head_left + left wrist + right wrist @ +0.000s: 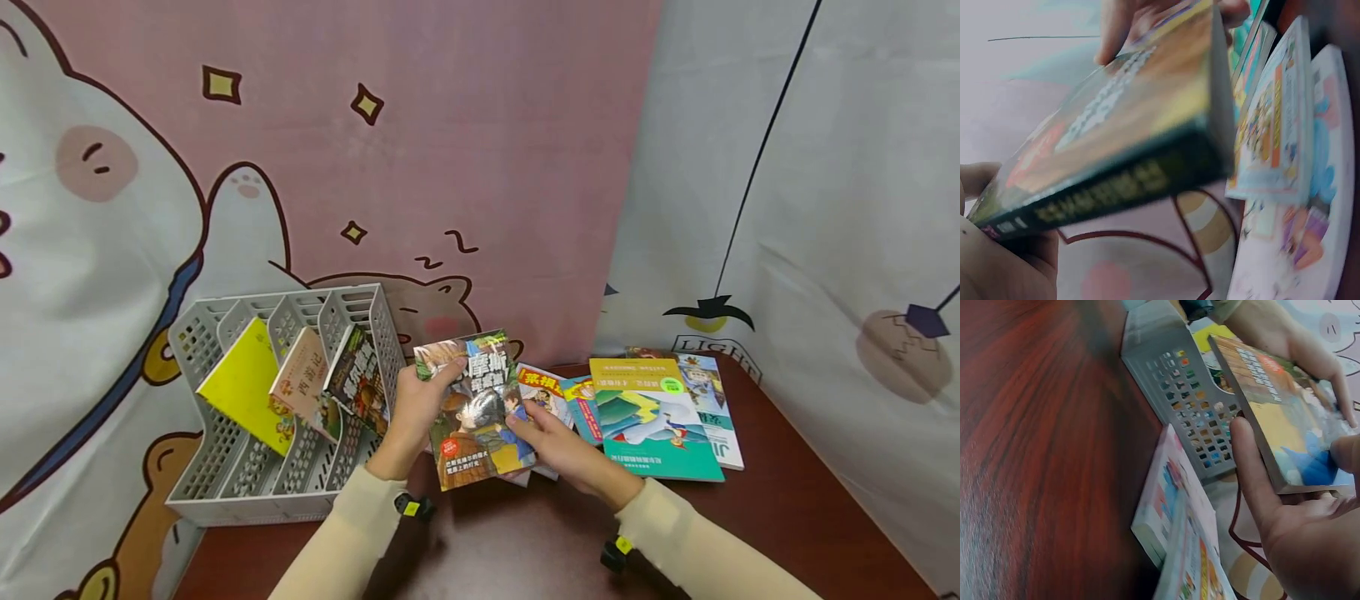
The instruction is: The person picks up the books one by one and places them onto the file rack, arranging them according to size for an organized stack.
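A paperback book with a brown illustrated cover is held up between both hands over the table. My left hand grips its left edge, thumb on the front cover. On the opposite edge, my right hand pinches the book with the thumb in front and fingers behind. The dark green spine faces the left wrist camera. In the right wrist view the page edges of the book show near my fingers. Behind it, partly hidden, lies a book with a red title band.
At left a grey slotted file rack holds a yellow book, a pink-beige book and a dark book, all leaning. Several books, including a green-and-yellow one, lie on the dark red table at right. A printed curtain hangs behind.
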Demonstrator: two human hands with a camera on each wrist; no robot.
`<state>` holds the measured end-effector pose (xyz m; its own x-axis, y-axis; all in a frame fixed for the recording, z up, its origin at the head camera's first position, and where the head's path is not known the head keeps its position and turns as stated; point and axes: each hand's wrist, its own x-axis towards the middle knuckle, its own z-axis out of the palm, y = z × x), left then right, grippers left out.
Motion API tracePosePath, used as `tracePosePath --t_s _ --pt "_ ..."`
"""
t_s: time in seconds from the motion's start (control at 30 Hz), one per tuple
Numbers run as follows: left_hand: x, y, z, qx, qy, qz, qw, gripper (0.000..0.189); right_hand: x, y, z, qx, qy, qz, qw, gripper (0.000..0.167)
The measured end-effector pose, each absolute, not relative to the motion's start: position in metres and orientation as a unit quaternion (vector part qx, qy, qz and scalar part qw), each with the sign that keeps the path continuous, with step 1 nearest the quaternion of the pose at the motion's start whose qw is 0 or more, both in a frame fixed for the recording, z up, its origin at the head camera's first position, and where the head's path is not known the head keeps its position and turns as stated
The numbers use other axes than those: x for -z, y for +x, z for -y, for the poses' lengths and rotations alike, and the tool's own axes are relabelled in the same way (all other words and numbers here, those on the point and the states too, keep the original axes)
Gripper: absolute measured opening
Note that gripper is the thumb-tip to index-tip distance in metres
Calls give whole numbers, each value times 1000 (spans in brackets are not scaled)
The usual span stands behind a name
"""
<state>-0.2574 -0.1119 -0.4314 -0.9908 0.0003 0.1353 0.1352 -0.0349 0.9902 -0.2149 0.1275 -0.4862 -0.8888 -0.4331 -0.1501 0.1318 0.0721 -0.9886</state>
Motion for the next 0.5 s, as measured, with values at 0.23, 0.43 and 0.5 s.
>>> tracePosePath --t_s 0.23,0.43,0.5 --pt "414 -251 138 687 -79 714 111 36 493 -219 -106 683 -152 -665 261 73" --pt "402 -243 163 657 -92 731 162 38 495 -217 -84 689 -146 -662 257 73" --pt "399 -241 171 655 -87 727 185 34 495 -215 -77 692 -148 -657 259 65"
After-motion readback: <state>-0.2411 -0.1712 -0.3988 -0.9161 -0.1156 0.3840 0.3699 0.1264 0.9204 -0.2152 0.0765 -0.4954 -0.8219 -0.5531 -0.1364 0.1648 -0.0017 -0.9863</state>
